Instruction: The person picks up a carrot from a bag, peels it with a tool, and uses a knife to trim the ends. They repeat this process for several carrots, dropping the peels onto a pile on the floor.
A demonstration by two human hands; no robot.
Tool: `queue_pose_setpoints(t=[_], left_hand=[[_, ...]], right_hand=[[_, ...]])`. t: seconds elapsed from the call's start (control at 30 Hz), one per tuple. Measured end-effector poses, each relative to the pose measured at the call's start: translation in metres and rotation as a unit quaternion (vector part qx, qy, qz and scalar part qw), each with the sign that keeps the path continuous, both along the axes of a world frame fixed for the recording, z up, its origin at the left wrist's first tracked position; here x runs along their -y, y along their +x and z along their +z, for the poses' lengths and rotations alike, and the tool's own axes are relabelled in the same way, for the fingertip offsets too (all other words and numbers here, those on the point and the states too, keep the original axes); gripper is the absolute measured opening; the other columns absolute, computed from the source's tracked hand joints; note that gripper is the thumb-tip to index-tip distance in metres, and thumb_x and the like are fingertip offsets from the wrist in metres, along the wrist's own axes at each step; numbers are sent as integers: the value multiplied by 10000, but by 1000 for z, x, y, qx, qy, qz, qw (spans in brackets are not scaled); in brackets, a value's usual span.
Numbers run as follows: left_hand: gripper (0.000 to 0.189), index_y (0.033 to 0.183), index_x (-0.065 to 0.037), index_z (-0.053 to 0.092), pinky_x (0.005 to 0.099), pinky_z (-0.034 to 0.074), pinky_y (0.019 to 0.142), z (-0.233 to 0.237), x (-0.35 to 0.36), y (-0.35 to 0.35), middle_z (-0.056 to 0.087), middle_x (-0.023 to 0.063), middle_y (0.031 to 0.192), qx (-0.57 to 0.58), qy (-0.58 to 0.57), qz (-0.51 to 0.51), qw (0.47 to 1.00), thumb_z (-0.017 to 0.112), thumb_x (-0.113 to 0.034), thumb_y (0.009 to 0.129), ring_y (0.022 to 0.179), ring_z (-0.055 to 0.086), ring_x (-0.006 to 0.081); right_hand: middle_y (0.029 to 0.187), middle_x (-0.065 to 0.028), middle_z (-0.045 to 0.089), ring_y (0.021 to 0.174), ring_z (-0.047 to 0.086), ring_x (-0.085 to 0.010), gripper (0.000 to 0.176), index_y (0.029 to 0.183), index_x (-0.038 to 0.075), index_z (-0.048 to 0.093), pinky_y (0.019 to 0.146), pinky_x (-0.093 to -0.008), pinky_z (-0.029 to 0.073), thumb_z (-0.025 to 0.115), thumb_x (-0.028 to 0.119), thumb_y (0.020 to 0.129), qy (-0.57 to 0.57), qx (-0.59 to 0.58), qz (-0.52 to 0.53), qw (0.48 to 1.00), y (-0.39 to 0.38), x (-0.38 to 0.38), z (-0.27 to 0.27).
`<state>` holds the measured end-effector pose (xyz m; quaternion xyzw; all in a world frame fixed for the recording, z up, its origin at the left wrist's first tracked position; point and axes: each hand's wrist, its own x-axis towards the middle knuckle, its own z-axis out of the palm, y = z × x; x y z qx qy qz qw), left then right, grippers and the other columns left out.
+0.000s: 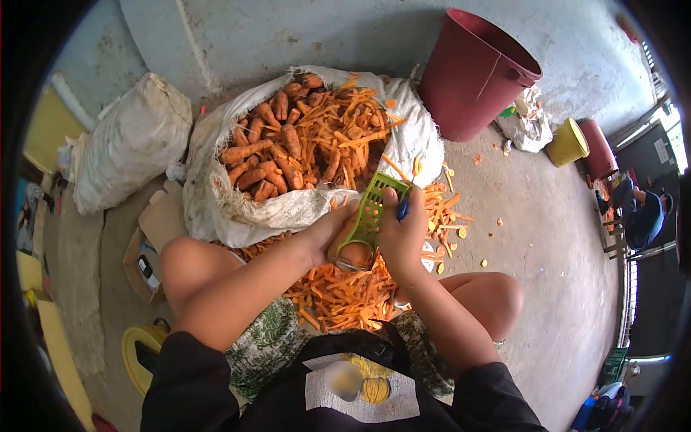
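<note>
Okay: left hand (325,234), right hand (403,232), one carrot (354,253), one green peeler (371,212).
Left hand is closed round the carrot, just above one peelings heap (338,295) on the floor (547,237) between the knees. Right hand is clenched on the peeler, which lies over the carrot and hides part of it. Beyond: one open sack (216,209) of carrots and peelings close ahead, one shut sack (129,140) to the left, big maroon bucket (475,72), small maroon bucket (597,147), one yellow bucket (566,142), and one person (644,216) far right.

Grey concrete floor (547,216), pale wall (324,29)
</note>
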<state>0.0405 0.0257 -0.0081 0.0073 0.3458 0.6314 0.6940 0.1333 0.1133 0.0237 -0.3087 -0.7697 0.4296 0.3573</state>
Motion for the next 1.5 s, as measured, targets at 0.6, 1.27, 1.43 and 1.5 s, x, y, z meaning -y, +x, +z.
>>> queue_pose_setpoints(t=[0.6, 1.27, 1.43, 1.5], left_hand=[[376, 1068, -66, 488, 299, 530, 625, -3, -3, -8, 591, 89, 976, -25, 6, -73, 997, 429, -389, 884, 805, 610, 166], [422, 1100, -25, 473, 317, 506, 709, 19, 2, 17, 578, 112, 959, -120, -39, -192, 973, 311, -376, 929, 844, 597, 181], [423, 1112, -28, 485, 291, 486, 729, 26, 6, 20, 575, 104, 995, -142, -2, -180, 973, 330, -375, 926, 850, 595, 181], [416, 1111, -35, 486, 312, 491, 741, 25, 4, 11, 576, 107, 993, -64, -58, -128, 988, 334, -375, 924, 857, 593, 185]], right_hand=[[602, 38, 419, 512, 372, -40, 210, 811, 50, 493, 454, -199, 293, 466, 239, 899, -121, -104, -16, 987, 2, -35, 13], [615, -143, 495, 536, 433, -211, 255, 810, -23, 499, 531, -343, 374, 472, 219, 888, 72, 92, -251, 961, 2, -119, -39], [595, -101, 486, 529, 433, -182, 257, 770, -24, 470, 520, -334, 371, 478, 206, 884, -48, 63, -369, 926, 16, -164, -51], [616, -108, 510, 538, 468, -190, 291, 783, -23, 472, 532, -347, 394, 451, 245, 894, -66, 9, -297, 952, 9, -131, -22]])
